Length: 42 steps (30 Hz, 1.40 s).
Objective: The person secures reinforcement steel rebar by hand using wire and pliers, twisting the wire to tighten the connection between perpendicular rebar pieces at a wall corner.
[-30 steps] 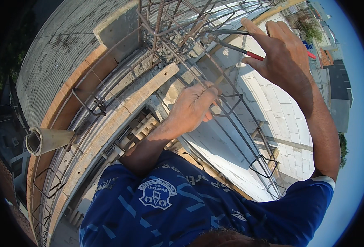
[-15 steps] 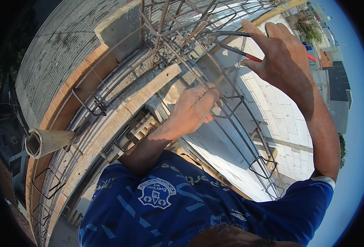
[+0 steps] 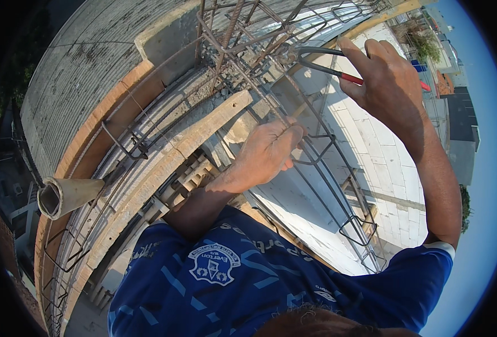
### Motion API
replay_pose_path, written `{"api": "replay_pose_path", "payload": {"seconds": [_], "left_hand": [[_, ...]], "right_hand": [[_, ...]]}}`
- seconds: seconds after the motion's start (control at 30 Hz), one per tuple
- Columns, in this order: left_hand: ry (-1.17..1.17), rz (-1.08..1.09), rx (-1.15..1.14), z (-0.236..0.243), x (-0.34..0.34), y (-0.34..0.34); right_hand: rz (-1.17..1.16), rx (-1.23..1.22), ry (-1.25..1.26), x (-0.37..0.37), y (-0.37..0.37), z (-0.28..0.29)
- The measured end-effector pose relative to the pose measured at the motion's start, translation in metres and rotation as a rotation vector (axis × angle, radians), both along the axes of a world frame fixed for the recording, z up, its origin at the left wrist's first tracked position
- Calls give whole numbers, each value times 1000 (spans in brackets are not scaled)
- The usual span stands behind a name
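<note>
My right hand holds a tool with long dark arms and red grips, fingers curved over its handles. The tool's head sits among bent rusty bars at the top of the steel cage. Lower and left, my left hand is closed round a bar of that cage, where square stirrups cross the long bars; part of its grip is hidden by the hand itself. A pale, rough timber plank lies just left of this hand, and broken concrete shows under the rods.
Curved plywood formwork with more rebar runs down the left, with an upright pipe at its edge. A corrugated roof lies beyond. White blockwork is below on the right; buildings stand past it. Stacked wooden pieces show under the plank.
The view has shifted a little, moving the scene slightly right and down. Both hands keep their grips, and the tool's head stays at the same spot among the bars.
</note>
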<state>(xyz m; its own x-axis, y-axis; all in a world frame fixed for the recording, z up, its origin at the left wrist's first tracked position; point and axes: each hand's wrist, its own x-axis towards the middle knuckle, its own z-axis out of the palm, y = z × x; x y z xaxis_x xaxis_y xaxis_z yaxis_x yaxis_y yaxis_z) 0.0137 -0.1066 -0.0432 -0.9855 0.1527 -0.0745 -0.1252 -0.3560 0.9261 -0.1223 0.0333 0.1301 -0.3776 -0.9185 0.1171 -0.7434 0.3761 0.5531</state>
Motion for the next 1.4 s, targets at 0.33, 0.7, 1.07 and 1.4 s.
{"api": "replay_pose_path", "payload": {"seconds": [0.33, 0.7, 1.07, 1.4], "left_hand": [[44, 11, 4, -3, 0, 0], [-4, 14, 24, 0, 1, 3], [76, 31, 12, -2, 4, 0], [71, 26, 49, 0, 0, 4]], "right_hand": [[20, 5, 56, 3, 3, -3], [63, 53, 220, 15, 10, -16], [-35, 245, 36, -9, -2, 5], [-847, 342, -874, -21, -64, 54]]}}
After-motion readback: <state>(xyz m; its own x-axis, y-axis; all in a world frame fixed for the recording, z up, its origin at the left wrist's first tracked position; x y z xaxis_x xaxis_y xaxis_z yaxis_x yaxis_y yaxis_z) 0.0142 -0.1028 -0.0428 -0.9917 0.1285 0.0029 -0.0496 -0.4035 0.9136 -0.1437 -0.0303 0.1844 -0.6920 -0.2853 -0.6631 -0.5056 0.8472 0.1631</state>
